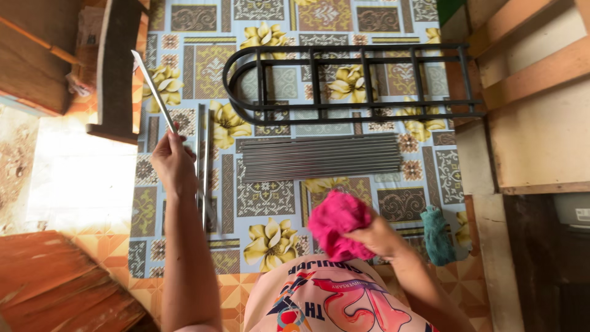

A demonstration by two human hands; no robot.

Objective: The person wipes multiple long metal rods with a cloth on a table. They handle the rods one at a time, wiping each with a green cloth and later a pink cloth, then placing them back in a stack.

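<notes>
Hands point(175, 163) above flowered floor mat point(270, 203), tiled floor point(80, 178) alongside.

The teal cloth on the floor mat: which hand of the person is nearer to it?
The right hand, holding a pink cloth, is nearer; the teal cloth lies just to its right. The left hand is far across the mat, gripping a thin metal rod.

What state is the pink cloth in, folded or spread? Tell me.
Neither: bunched up. The pink cloth sits as a crumpled wad in the right hand, no flat edges showing, held above the patterned floor mat.
</notes>
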